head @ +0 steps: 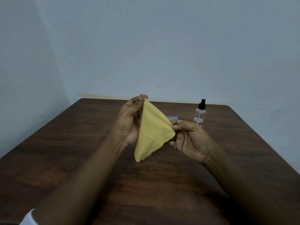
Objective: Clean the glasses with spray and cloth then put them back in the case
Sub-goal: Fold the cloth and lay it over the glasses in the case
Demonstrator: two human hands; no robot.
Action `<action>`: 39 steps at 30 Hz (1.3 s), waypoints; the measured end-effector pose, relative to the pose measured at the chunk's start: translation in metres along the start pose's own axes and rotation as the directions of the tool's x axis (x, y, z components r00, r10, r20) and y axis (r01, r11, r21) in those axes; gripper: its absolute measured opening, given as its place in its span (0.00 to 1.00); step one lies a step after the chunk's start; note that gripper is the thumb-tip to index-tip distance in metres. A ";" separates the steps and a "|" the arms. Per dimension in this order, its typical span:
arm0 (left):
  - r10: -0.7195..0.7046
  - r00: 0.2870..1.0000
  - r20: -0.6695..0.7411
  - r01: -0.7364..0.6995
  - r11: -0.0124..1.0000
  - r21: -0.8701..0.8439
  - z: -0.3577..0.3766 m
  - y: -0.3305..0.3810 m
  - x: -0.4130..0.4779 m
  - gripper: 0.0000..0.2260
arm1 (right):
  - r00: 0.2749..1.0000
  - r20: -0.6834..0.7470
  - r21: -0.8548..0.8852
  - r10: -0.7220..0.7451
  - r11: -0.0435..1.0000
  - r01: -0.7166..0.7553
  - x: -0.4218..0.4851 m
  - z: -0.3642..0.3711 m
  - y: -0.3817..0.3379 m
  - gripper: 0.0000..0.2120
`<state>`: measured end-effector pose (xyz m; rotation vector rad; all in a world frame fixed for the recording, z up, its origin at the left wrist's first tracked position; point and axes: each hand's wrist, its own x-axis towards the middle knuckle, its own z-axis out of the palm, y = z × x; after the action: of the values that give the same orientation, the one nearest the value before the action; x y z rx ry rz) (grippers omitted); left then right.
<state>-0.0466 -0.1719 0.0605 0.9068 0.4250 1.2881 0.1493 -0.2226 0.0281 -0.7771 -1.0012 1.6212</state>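
Yellow cloth (151, 132) is off the table (65, 143), held up in the air between both hands, roughly centre of view. Left hand (129, 120) pinches the cloth's top corner between thumb and fingertips, fingers curled, palm toward the camera. Right hand (188, 137) pinches the right-side corner, sitting lower than the left hand and to the right of it. Cloth hangs stretched between the two pinch points, bottom corner dangling free below both hands; serrated edge visible along the upper right side.

Spray bottle (200, 113), clear with a black nozzle, stands upright on the table behind and right of the right hand, not touched. A blue-rimmed object (174, 118) peeks out behind the cloth, just above the right hand; mostly hidden, cannot tell whether it is the case. Glasses not visible.
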 end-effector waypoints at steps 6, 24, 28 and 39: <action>0.002 1.000 -0.020 -0.001 0.997 0.082 -0.004 0.000 0.004 0.08 | 0.997 0.042 0.025 0.068 0.997 -0.069 0.000 0.000 -0.001 0.19; -0.097 0.995 0.000 0.097 0.994 -0.048 -0.018 0.001 0.014 0.07 | 0.868 -0.193 -0.288 -0.457 0.872 0.395 0.000 -0.001 -0.014 0.06; -0.097 0.993 0.064 0.101 0.993 -0.064 -0.024 -0.002 0.018 0.05 | 0.749 -0.183 -0.559 -0.637 0.694 0.454 -0.002 -0.006 -0.018 0.08; -0.057 0.997 0.056 0.048 0.989 0.140 -0.013 0.000 0.008 0.07 | 0.633 -0.270 -0.549 -0.725 0.657 0.518 -0.007 0.000 -0.022 0.08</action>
<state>-0.0541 -0.1604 0.0546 1.0419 0.4934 1.1913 0.1609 -0.2264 0.0481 -0.9056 -1.1073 0.5344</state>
